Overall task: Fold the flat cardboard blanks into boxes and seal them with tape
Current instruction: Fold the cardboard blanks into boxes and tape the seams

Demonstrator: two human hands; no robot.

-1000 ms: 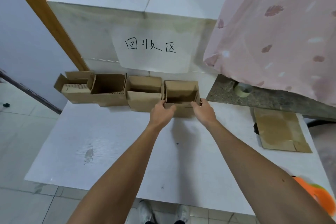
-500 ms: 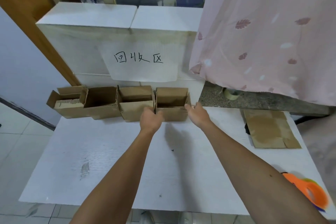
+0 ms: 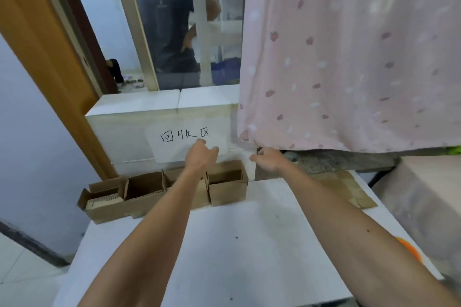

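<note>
Several folded brown cardboard boxes stand open-topped in a row at the table's far edge; the rightmost box [image 3: 227, 188] is the nearest to my hands. My left hand [image 3: 201, 157] hovers above the row with loosely curled fingers and holds nothing. Just past that box's right end my right hand [image 3: 268, 161] is raised, fingers relaxed and pointing left, also empty. A stack of flat cardboard blanks [image 3: 349, 188] lies on the table's right side, partly behind my right forearm. An orange tape dispenser [image 3: 409, 249] peeks out at the right edge.
The white table [image 3: 249, 244] stretches in front of me. Behind the boxes rises a white block with a handwritten paper sign [image 3: 185, 136]. A pink curtain [image 3: 349, 57] hangs over a stone ledge at right. A person [image 3: 167, 25] stands behind the window.
Both hands have let go of the rightmost box and lifted above it. The camera has tilted upward, so the window and the person behind it now show.
</note>
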